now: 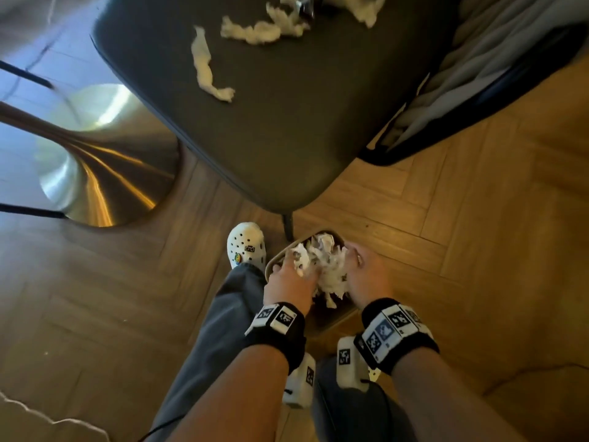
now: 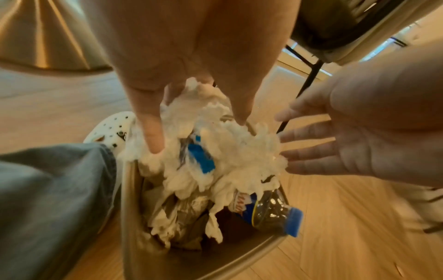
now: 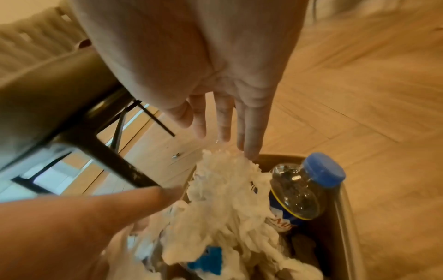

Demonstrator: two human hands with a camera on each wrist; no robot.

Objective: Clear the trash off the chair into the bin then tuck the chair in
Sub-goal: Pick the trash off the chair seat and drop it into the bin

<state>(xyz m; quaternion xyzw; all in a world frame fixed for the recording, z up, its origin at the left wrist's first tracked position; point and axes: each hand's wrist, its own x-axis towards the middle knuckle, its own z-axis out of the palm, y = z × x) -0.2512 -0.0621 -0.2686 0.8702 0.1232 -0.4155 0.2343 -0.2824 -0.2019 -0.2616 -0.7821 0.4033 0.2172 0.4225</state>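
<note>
Both hands over bin [image 1: 273,261] on floor, at 6 o'clock. Left hand [image 1: 288,283] fingers straight, pressing tissue wad [image 1: 322,266] in bin; right hand [image 1: 366,275] spread flat, fingertips touching wad. Bottle [image 2: 275,212] in bin at wad's right. Chair [image 1: 287,129] at 12 o'clock; tissue scraps [image 1: 207,68] on seat.

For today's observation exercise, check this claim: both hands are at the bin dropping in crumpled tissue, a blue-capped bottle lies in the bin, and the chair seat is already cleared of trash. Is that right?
Not quite. The chair seat is not cleared: the head view shows tissue scraps on it. The rest holds: left hand and right hand are at the bin with crumpled tissue, and the blue-capped bottle lies inside.
</note>
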